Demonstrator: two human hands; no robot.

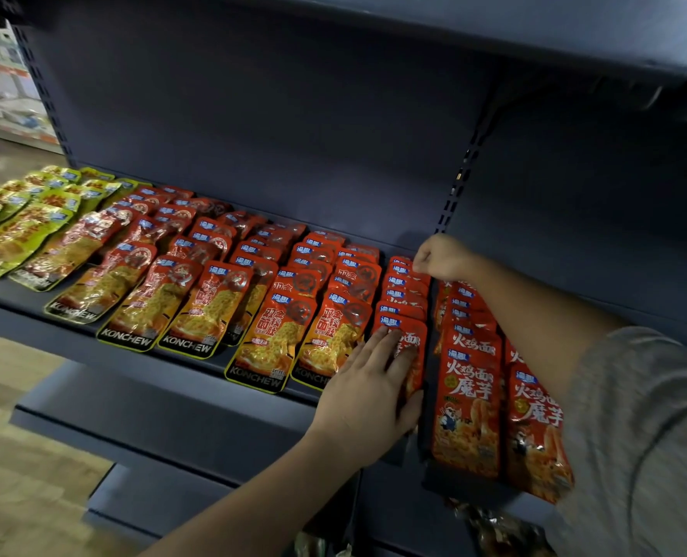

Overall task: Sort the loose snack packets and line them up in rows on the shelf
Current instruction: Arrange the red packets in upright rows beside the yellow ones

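Only the head view here. The left hand (374,385) lies flat with straight fingers on the front packet of a narrow row of glossy red foil snack packets (404,299), which runs front to back on the dark blue metal shelf (141,351). The right hand (440,257) is curled at the back end of that row, pinching what looks like the rearmost packet, though I can't see the fingertips properly.

What could go wrong, I reckon: these packets overlap like shingles and look slippery, so squeezing the row from both ends could make it buckle or fan sideways into the orange-and-black packets (261,347) just beside it. The front packet sits at the shelf lip, so a nudge could tip it off.

Readable writing: "KONCHEW" along the black bottoms of the orange packets, and "火鸡面 魔芋" on the bigger red packets (468,400) to the right. Yellow-green packets (20,223) sit far left, print too blurry.
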